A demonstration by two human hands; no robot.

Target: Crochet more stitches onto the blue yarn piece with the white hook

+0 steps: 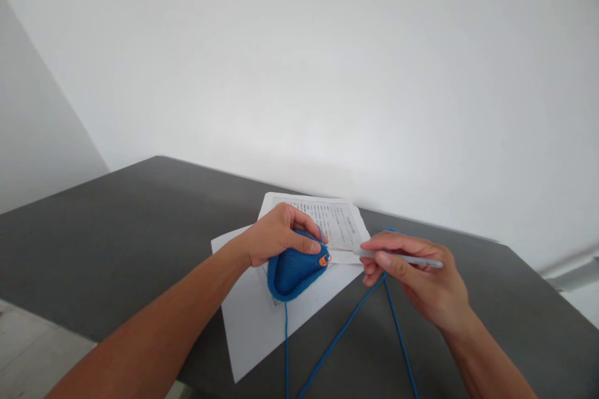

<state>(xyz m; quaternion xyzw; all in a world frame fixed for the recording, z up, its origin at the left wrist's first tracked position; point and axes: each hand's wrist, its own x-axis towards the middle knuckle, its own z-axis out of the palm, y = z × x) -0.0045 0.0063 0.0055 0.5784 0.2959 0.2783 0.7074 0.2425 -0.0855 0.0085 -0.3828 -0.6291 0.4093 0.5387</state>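
Note:
Between thumb and fingers, my left hand (281, 234) pinches the upper edge of a blue crochet piece (292, 274), which is cupped and rounded. An orange stitch marker (324, 259) is clipped on its right edge, near my thumb. My right hand (412, 268) is closed around a crochet hook (416, 260) with a pale grey handle, whose thin shaft points left to the edge of the piece. Whether a loop sits on the hook tip is too small to tell. Blue yarn (346, 324) runs by my right hand, and another strand hangs below the piece.
Under the piece lie white paper sheets (248, 336), one a printed page (344, 221) with rows of text. They rest on a dark grey table (140, 218). A white wall (299, 75) rises along the table's far edge.

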